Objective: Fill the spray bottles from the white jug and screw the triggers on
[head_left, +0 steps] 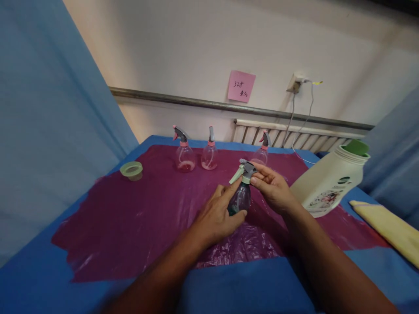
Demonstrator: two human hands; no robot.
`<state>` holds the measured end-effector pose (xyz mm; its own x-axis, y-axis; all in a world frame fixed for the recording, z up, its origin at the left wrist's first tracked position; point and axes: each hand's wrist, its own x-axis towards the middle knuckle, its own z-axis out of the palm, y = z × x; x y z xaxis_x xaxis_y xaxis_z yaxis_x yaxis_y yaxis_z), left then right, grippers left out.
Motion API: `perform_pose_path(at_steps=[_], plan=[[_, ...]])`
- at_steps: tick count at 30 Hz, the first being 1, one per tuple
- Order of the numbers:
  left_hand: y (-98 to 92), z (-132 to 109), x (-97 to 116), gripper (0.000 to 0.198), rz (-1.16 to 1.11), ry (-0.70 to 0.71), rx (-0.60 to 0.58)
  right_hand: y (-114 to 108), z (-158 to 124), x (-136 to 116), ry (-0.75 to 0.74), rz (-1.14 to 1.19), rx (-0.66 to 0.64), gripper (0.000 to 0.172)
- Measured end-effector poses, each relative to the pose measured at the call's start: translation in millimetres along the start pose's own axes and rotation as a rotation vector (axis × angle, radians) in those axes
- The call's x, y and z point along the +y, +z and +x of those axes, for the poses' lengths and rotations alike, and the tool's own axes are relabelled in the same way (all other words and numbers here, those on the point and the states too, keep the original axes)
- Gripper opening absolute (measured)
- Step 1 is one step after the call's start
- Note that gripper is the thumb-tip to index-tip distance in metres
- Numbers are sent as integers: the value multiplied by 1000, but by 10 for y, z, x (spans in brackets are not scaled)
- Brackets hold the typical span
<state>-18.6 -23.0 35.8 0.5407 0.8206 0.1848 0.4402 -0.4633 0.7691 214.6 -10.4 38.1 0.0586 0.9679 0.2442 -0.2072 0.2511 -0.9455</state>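
Between my hands stands a small spray bottle (240,199) with a dark, see-through body, a pale green collar and trigger, and a grey head (249,169). My left hand (218,213) is wrapped round the bottle's body, thumb low at the front and a finger up near the collar. With thumb and fingers, my right hand (271,185) pinches the grey head just above the collar. Some dark green liquid shows at the bottom of the bottle. Part of its body is hidden behind my left hand.
Three pink-and-grey spray bottles, a left one (185,157), a middle one (210,155) and a right one (261,153), stand behind. A large cream jug (330,181), green funnel (131,170) and yellow cloth (386,222) lie around. Purple plastic sheet (131,222) covers the blue table (248,283).
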Motion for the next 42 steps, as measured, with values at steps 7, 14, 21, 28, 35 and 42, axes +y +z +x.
perform_pose_path(at_steps=[7,14,21,28,35,42], plan=[[58,12,-89,98,2,39,20,140,3,128,-26,41,136,67],[59,21,-140,100,33,61,11,246,-16,150,-1,25,155,71],[26,6,-128,99,22,60,-4,39,-47,-2,-47,-68,14,68],[15,5,-55,105,73,22,18,134,-30,-131,-100,-174,20,58],[54,-11,6,109,237,-44,160,394,-39,-76,-129,-213,141,54],[41,49,-40,112,259,-39,277,393,164,-132,-307,-559,223,38]])
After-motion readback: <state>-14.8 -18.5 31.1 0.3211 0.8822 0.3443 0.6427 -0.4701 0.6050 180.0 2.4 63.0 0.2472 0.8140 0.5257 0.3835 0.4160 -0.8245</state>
